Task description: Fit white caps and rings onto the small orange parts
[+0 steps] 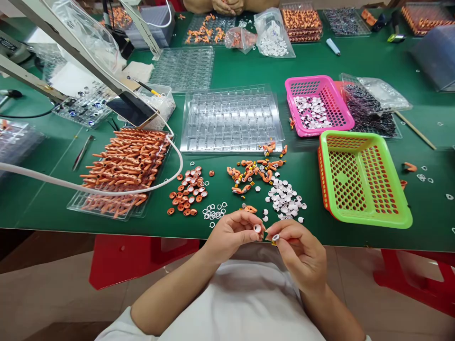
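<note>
My left hand [236, 232] pinches a white-faced round piece [257, 228]; my right hand [302, 251], a small disc [276, 237] (no lettering legible).

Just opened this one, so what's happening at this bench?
Someone's bare hands meet at the near edge of a green table. The left hand pinches a small piece with a white face; the right hand holds another small piece by its fingertips. Just beyond lie loose orange cups, white rings and white discs. A green basket stands to the right. Across the table, another person's hands rest together.
</note>
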Demonstrator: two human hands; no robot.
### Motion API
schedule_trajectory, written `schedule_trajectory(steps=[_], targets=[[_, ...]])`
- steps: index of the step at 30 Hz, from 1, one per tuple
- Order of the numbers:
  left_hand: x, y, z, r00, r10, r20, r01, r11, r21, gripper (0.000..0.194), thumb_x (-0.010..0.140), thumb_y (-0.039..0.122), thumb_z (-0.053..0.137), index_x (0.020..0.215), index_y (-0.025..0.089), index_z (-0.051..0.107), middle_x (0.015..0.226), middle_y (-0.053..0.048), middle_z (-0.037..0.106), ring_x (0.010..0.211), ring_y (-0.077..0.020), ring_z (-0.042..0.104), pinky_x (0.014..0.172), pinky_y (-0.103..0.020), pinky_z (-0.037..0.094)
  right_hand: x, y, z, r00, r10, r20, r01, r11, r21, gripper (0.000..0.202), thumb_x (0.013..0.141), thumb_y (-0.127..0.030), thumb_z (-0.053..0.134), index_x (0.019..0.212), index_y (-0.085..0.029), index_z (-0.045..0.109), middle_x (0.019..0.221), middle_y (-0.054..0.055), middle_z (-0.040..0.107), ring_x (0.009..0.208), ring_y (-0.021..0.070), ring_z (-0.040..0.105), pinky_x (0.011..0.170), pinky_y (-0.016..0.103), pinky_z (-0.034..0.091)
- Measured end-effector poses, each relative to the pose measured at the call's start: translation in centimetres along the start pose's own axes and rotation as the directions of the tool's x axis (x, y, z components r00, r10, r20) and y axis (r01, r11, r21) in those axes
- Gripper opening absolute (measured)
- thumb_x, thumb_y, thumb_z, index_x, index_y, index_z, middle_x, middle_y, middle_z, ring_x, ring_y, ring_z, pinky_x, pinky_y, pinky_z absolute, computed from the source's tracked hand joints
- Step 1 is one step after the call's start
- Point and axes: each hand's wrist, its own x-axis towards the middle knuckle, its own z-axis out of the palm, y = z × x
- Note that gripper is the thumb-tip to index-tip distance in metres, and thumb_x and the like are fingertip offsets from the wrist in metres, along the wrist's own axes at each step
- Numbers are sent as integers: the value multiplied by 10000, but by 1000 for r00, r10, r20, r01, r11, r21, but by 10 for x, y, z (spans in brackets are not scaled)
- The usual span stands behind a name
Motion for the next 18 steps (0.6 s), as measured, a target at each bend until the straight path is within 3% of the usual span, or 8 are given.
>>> schedule_trajectory(steps=[18], targets=[[-3, -2, -3, 1000, 3, -18, -2, 998, 70, 230, 694, 178, 826, 894, 152, 715, 797, -28, 719, 704, -119, 665, 701, -249, 558, -1, 3, 0, 999, 31, -18, -31, 999, -6, 130, 908, -122, 530, 879, -236, 584, 908, 45, 655, 843, 170, 621, 633, 261, 512]])
